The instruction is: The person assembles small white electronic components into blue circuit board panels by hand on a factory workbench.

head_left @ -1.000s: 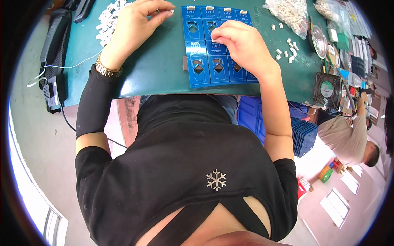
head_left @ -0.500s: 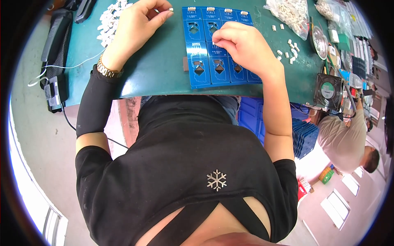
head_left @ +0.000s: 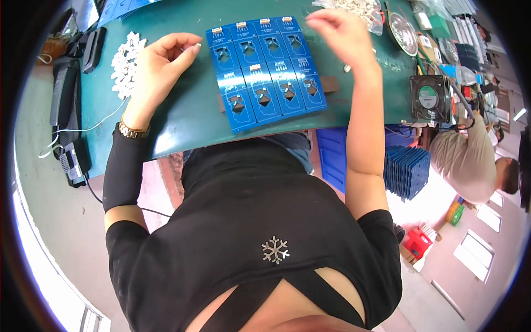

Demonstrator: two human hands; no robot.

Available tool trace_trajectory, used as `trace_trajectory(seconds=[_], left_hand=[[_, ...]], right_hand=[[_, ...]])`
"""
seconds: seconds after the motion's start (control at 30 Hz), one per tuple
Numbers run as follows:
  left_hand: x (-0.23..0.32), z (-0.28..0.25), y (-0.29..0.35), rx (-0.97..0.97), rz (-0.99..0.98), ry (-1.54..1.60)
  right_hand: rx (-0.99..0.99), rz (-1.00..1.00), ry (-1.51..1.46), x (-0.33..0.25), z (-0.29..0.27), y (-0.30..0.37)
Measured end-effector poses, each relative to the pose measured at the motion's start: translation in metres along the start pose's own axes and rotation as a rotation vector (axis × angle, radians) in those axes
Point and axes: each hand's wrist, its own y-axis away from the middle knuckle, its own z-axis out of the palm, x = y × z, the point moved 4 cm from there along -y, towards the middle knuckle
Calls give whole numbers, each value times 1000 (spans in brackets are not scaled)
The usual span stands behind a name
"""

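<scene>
Green is the table (head_left: 185, 119), and on it, near the middle of its front edge, lies a blue circuit board panel (head_left: 266, 60), set a little slanted to this edge. The panel is divided into two rows of four cells; each cell of the far row carries a white connector at its far end, and in the near row one sits in the second cell from the left. Under the panel a brown strip (head_left: 331, 84) comes out at the right side. The left hand (head_left: 161, 69) is to the left of the panel, apart from it, with thumb and finger closed together on a small white piece (head_left: 198, 45), which shows at their tips. Beside this hand, toward the left edge of the table, there is a white pile (head_left: 123, 72) of such pieces. The right hand (head_left: 348, 41) is beyond the far right corner of the panel, not touching it, and near a clear bag (head_left: 365, 10) with pale pieces; its fingers are bent, but I cannot tell whether they hold something. Farther toward the right edge stand a round metal dish (head_left: 402, 34) and a black fan (head_left: 428, 98).
</scene>
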Motion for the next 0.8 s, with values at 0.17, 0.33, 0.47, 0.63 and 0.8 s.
trace_trajectory(seconds=[0.17, 0.33, 0.47, 0.63, 0.8], left_hand=[[22, 24, 9, -125, 34, -14], [31, 40, 16, -222, 100, -105], [35, 40, 17, -228, 172, -179], [34, 42, 17, -213, 252, -257], [36, 44, 17, -181, 277, -317]], right_hand=[[82, 377, 102, 31, -23, 3], [112, 394, -28, 48, -17, 5], [269, 146, -144, 54, -7, 9], [231, 135, -154, 9, -4, 7], [137, -96, -406, 3, -1, 8]])
